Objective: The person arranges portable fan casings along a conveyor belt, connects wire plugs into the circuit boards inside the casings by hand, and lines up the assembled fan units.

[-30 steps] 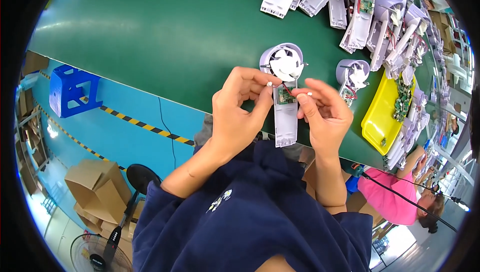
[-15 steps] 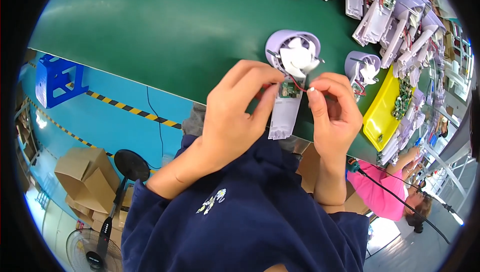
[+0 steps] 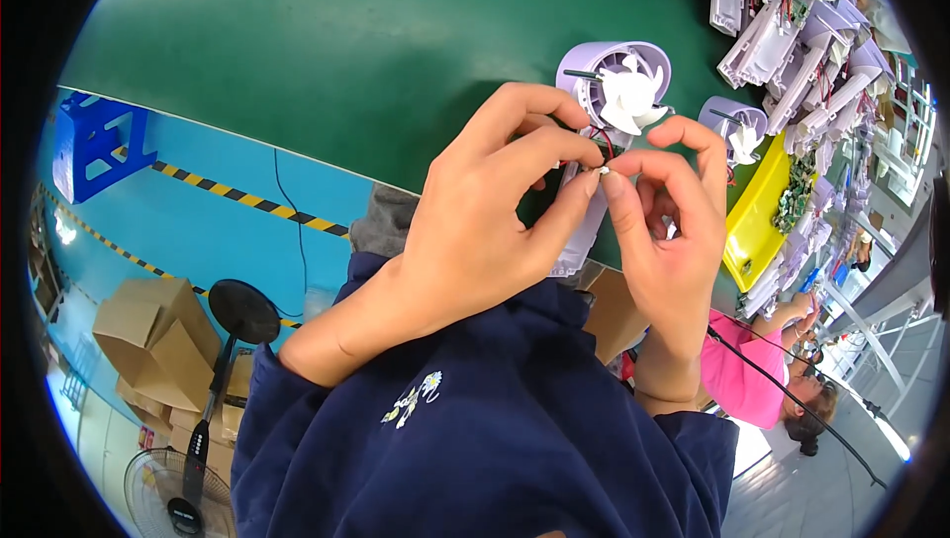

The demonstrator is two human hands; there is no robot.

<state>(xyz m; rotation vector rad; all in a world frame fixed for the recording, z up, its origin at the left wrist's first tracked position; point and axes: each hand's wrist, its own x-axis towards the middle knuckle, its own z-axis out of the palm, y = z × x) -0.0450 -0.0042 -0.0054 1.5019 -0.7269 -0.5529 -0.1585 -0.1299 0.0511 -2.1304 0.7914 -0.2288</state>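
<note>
A small fan with a lilac round housing (image 3: 584, 61) and white blades (image 3: 631, 97) lies on the green table in front of me. Its open lilac handle (image 3: 578, 251) extends toward my body, largely covered by my hands. Below the blades a thin red wire (image 3: 608, 142) runs down to my fingertips. My left hand (image 3: 500, 187) pinches thin wires between thumb and index finger. Against it, my right hand (image 3: 675, 216) pinches a tiny white connector (image 3: 605, 171). The fingertips of both hands nearly touch. The circuit board in the handle is hidden behind my fingers.
To the right lie another small fan (image 3: 734, 128), a yellow tray (image 3: 750, 246) with circuit boards (image 3: 795, 194), and a heap of lilac fan parts (image 3: 772, 48). A person in pink (image 3: 742, 370) works beyond. Left of the table stand a blue stool (image 3: 97, 147) and cartons (image 3: 148, 330).
My left hand has moved right, bringing its fingertips up to the white connector in my right hand. The handle's circuit board is now covered. The whole view has shifted slightly.
</note>
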